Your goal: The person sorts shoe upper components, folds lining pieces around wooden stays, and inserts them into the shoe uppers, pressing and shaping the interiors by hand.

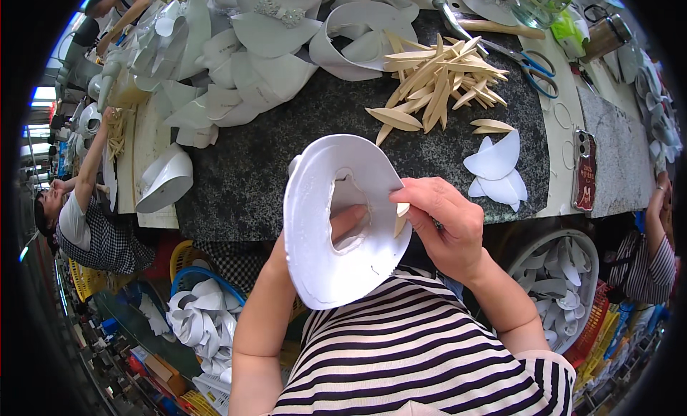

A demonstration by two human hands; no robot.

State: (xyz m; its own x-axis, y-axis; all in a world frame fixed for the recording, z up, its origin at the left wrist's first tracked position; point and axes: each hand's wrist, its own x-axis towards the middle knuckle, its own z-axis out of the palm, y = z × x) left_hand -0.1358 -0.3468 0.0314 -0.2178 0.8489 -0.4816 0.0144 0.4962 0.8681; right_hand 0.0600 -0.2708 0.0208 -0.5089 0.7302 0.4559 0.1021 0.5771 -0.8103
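A white shoe upper (304, 223), curved and with a ragged opening in its middle, is held up in front of my striped shirt. My left hand (348, 221) is behind it; its fingers show through the opening, and the rest of the hand is hidden. At the upper's right edge, my right hand (451, 223) pinches a cream leaf-shaped strip (401, 221) between thumb and fingers. Beyond lies a heap of similar cream strips (436, 83) on the dark speckled tabletop (243, 165). To the right of my hands, flat white cut pieces (495, 165) overlap each other.
White shoe uppers (250, 76) pile up at the back left. Blue-handled scissors (533, 69) and a wooden-handled hammer (494, 28) lie at the back right, near a phone (584, 169). A tub (590, 273) of white pieces stands below the table. Co-workers sit on both sides.
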